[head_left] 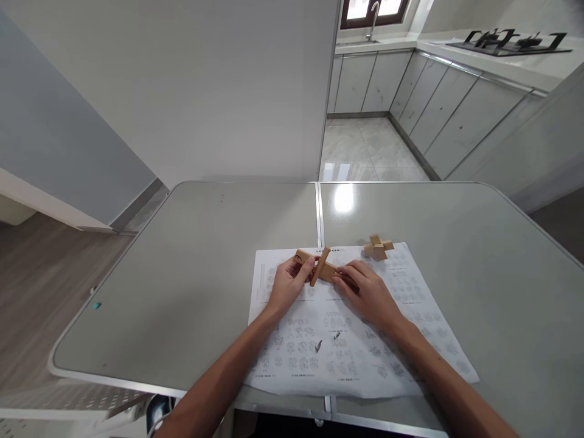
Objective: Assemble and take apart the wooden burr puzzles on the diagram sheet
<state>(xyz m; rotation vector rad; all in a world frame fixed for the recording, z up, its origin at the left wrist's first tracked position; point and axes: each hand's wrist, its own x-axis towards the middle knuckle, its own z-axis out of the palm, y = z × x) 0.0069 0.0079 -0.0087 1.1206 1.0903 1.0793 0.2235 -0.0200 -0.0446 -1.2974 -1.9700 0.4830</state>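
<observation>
Over the upper part of a printed sheet, my left hand (291, 280) pinches one end of a flat wooden puzzle piece (327, 272) that bears a dark mark near that end. A narrow wooden bar (320, 266) crosses this piece at a slant. My right hand (362, 287) has its fingers closed at the other end of the piece, and a darker wooden edge shows beneath them. How the pieces join is partly hidden by my fingers. Beyond my right hand, an interlocked wooden burr puzzle (378, 247) sits at the sheet's top edge.
The white instruction sheet (328, 371), covered with small diagrams, lies on a grey folding table (191, 292) with a metal seam (319, 213). A small teal object (96, 305) is near the left edge. A wall and a kitchen counter (383, 45) stand behind.
</observation>
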